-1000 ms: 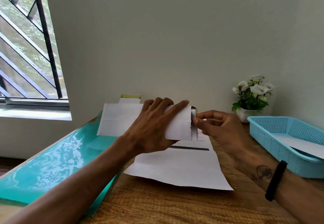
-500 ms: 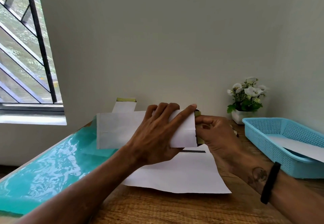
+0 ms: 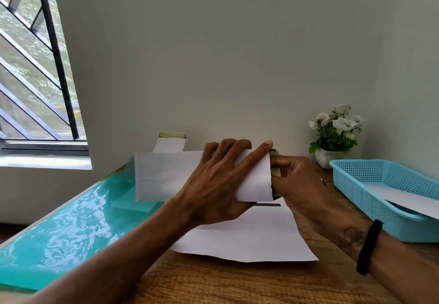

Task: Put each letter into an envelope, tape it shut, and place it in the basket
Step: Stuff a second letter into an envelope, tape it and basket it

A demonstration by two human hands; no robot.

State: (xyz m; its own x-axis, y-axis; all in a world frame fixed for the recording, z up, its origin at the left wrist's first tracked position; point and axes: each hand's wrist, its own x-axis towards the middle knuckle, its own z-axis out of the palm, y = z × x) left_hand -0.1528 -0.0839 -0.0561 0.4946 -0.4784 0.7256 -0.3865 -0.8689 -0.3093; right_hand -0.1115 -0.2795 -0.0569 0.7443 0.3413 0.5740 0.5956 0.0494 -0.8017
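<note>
The left hand (image 3: 221, 182) reaches in from the lower left, forearm angled up across the desk (image 3: 213, 282), and grips the white envelope (image 3: 171, 175) held upright above it, fingers curled over the top edge and index finger stretched toward the right corner. The right hand (image 3: 299, 185) meets the envelope's right end, fingers curled and pinching a yellowish strip of tape (image 3: 275, 171) there. A white sheet (image 3: 249, 237) lies flat beneath. The blue basket (image 3: 380, 199) sits at the right, holding one white piece.

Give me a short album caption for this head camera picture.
Left hand holds a white envelope upright while the right hand works at its end, blue basket nearby.
</note>
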